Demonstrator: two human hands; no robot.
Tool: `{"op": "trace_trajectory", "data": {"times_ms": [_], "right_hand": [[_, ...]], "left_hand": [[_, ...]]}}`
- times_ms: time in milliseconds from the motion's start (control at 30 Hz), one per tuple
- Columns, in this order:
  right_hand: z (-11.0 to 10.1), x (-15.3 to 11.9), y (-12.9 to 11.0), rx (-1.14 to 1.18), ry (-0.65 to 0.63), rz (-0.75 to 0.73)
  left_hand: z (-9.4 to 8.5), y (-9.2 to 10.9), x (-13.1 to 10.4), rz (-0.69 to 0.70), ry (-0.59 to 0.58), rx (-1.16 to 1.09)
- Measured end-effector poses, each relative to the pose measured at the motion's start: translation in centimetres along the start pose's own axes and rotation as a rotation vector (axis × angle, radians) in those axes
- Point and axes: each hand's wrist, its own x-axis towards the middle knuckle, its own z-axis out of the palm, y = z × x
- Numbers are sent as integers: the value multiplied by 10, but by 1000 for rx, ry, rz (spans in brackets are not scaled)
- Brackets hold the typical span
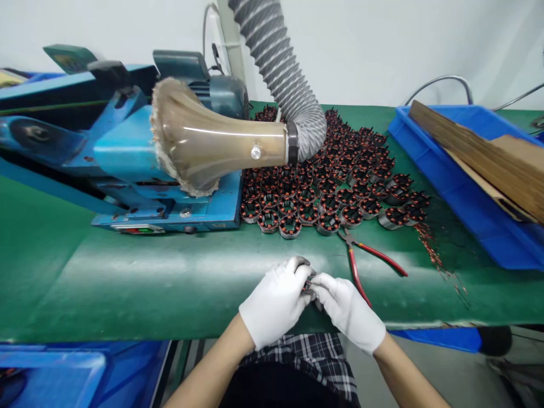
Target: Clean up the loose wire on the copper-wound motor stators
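**White gloves working one stator at the bench edge**

White-gloved hands are meeting just above the near edge of the green mat [127, 283]. The left hand [276, 303] is curling its fingers round a small stator [306, 277], and the right hand [348, 309] is pinching at the same part from the other side, fingertips close together. Most of the stator is hidden between the gloves, so only a grey rim is showing.

The step in hand looks like close finger work on the windings or leads of this single piece. A further move on it would call for a steady hold from the left hand while the right is doing the fine picking.

Red-handled pliers [365, 260] are lying just beside the right hand, handles spread. Behind them a heap of wound stators [327, 181] is crowding the mat, and copper scraps [429, 243] are trailing off to the right near a blue bin [450, 175]. A blue machine [140, 164] with a suction hood [204, 141] and hose [284, 68] is filling the left rear.

Open mat is lying to the left of the hands; the drop-off is right under the wrists
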Motion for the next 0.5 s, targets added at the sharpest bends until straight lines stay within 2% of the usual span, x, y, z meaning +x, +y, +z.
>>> {"op": "trace_trajectory", "data": {"times_ms": [167, 333, 367, 433, 500], "right_hand": [[-2, -1, -4, 512, -75, 209], [-6, -2, 1, 734, -20, 313], [-8, -3, 4, 781, 22, 322], [-15, -5, 10, 814, 193, 340], [-19, -8, 13, 669, 385, 318]], "left_hand": [[1, 3, 1, 24, -9, 87], [14, 2, 3, 43, 76, 158], [15, 2, 4, 42, 84, 164], [16, 3, 4, 37, 89, 160], [16, 3, 4, 33, 96, 152]]}}
